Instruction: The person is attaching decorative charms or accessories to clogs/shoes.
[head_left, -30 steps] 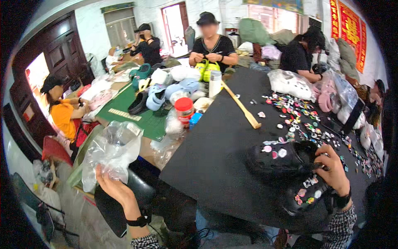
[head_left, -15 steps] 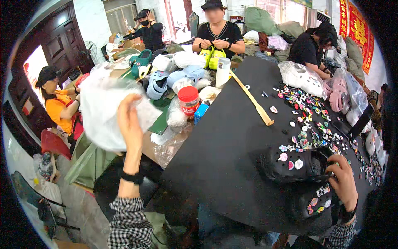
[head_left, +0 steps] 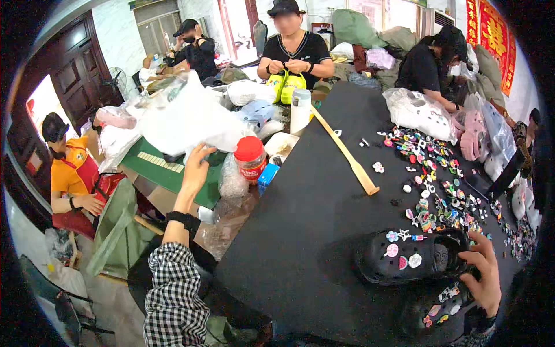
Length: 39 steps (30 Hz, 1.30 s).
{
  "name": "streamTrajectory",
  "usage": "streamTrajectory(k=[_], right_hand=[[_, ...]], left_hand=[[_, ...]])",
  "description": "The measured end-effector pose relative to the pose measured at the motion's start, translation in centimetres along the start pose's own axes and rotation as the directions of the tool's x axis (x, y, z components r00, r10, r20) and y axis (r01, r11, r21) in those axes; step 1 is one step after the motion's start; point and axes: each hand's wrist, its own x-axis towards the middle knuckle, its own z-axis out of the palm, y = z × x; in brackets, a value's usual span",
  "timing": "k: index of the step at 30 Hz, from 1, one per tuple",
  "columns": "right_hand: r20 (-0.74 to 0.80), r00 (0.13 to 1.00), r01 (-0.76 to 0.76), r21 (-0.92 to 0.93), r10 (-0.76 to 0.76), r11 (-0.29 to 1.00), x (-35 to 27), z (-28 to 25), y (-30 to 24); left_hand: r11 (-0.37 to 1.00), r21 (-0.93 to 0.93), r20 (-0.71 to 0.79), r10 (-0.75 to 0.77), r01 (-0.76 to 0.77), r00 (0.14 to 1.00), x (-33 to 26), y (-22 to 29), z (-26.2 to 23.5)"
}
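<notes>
Just beyond my left hand (head_left: 198,168), a thin white plastic bag (head_left: 188,118) hangs spread out and blurred above the far left of the table. The left hand's fingers are curved and apart, and none visibly grips the bag. My right hand (head_left: 484,272) grips the heel end of a black clog (head_left: 376,263), thumb at its near side and fingers at the far side. Flower, lollipop, watermelon and other charms sit on its top. A second black clog (head_left: 422,309), also with charms, lies nearer me, partly hidden in shadow beside the right hand.
Colourful loose charms (head_left: 430,191) spread along the right of the black table cover (head_left: 300,214). A wooden stick (head_left: 347,150) lies farther in. Left of it stand a red-lidded jar (head_left: 250,159) and a green mat (head_left: 156,168). A person holds lime clogs (head_left: 286,87) across the table.
The white bag has moved away from me and to the right, uncovering the green mat. My left hand has lowered slightly relative to it. My right hand keeps its grip on the clog.
</notes>
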Motion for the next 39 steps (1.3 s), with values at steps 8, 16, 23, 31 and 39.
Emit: streamTrajectory(k=[8, 16, 23, 31, 39], right_hand=[[-0.014, 0.996, 0.080, -0.189, -0.084, 0.979, -1.2, -2.2, 1.2], [0.059, 0.993, -0.095, -0.063, 0.099, 0.993, -3.0, -3.3, 2.5], [0.194, 0.974, -0.134, 0.065, 0.120, 0.989, -4.3, -4.7, 5.2], [0.143, 0.981, -0.112, -0.137, 0.131, 0.984, -2.4, -3.9, 4.2], [0.233, 0.954, -0.104, -0.337, 0.191, 0.936, 1.4, -1.1, -1.3]], left_hand=[[0.938, 0.002, -0.319, -0.329, 0.347, 0.889, -4.9, -4.6, 0.0], [0.811, 0.357, -0.287, -0.376, 0.463, 0.881, -3.4, -9.2, -0.9], [0.949, 0.164, -0.242, -0.226, 0.269, 0.944, -2.1, -13.3, -5.6], [0.754, -0.542, -0.280, -0.578, 0.371, 0.767, -5.8, -4.6, -0.9], [0.633, -0.756, -0.481, -0.710, 0.166, 0.514, -7.9, -8.3, -3.8]])
